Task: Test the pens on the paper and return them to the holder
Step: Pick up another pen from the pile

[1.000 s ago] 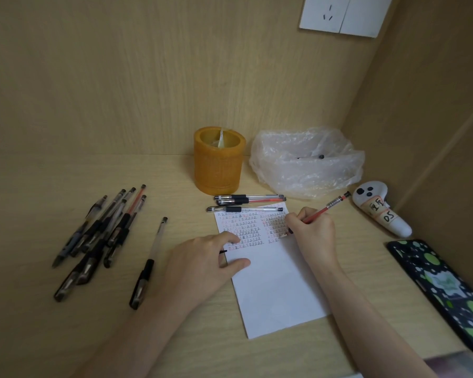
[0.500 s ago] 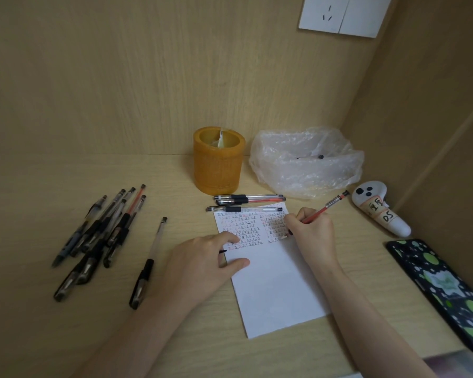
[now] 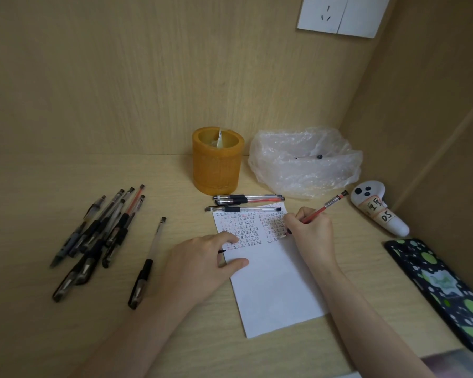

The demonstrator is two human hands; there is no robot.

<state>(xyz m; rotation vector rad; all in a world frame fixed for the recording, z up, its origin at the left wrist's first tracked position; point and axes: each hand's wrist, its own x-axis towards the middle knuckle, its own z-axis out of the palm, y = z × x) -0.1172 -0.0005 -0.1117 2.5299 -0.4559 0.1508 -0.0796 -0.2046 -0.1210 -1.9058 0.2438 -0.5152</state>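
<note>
My right hand [image 3: 310, 233] grips a red pen [image 3: 328, 205], its tip down on the white paper [image 3: 271, 282], whose top is filled with small red and black marks. My left hand [image 3: 202, 264] lies on the paper's left edge, and a small black piece, perhaps a pen cap, pokes out from under its fingers. An orange cylindrical holder [image 3: 216, 160] stands behind the paper. Three pens [image 3: 246, 202] lie between holder and paper. A heap of several dark pens [image 3: 101, 233] lies at the left, with a single pen [image 3: 147, 264] beside it.
A crumpled clear plastic bag [image 3: 303, 162] sits right of the holder. A white controller [image 3: 377, 211] with a label lies near the right wall, and a dark phone with green spots [image 3: 443, 293] lies in front of it. Wooden walls close the back and right.
The red pen's upper end has shifted slightly as my right hand marks the paper. My left hand has stayed put.
</note>
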